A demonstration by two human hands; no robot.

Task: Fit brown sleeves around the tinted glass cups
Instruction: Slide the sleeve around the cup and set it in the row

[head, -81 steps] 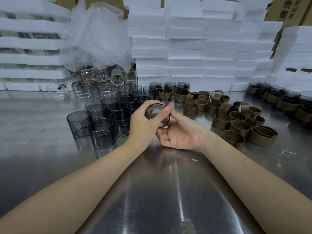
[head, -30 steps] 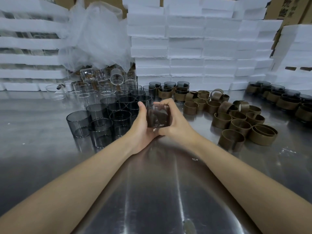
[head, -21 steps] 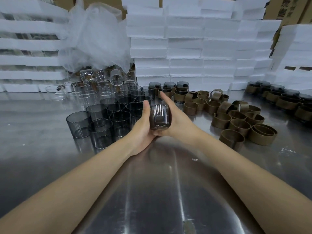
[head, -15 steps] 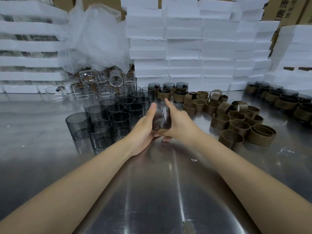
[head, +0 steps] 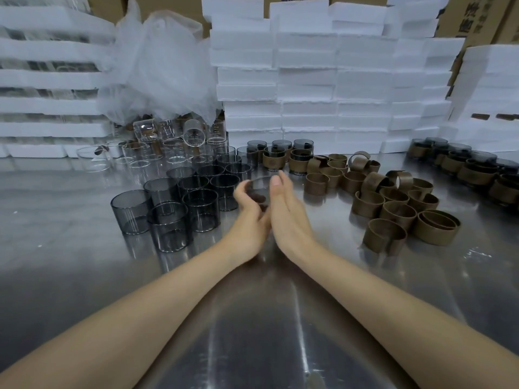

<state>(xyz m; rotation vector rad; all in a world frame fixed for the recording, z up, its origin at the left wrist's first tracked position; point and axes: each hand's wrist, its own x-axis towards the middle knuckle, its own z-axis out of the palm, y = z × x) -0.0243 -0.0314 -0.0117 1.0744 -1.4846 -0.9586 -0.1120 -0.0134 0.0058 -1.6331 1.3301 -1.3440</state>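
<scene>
- Steel table (head: pixel 252 332): the near half, from the 6 o'clock edge up to the hands, carries only the two forearms. In my judgement this is the working lane and gives the most room for moving.
- Left hand (head: pixel 248 220): thumb and fingers are curled round the tinted glass cup (head: pixel 256 189), grasping it from its 9 o'clock side. The grip appears meant to steady the cup.
- Right hand (head: pixel 289 217): fingers are straight and together, laid flat against the cup's 3 o'clock side. They press and do not clench, probably to work the wrap on.
- The held cup is clear of the table, between the palms at centre. Blur hides whether a sleeve is seated on it.
- Bare tinted cups (head: pixel 171 220): upright and packed rim to rim at 9 to 11 o'clock of the hands, the nearest just beside the left hand. Little clearance there, so a knock is the risk.
- Loose brown sleeves (head: pixel 398 214): heaped at 2 to 3 o'clock within right-hand reach, with a bare strip of table between.
- Sleeved cups (head: pixel 297 161): at 12 to 1 o'clock, with a second lot at the far right edge. Likely finished stock.
- Clear glasses (head: pixel 174 147): at 11 o'clock, under a plastic bag (head: pixel 160 66).
- Foam trays (head: pixel 309 80): stacked along the far side, closing off 12 o'clock.
</scene>
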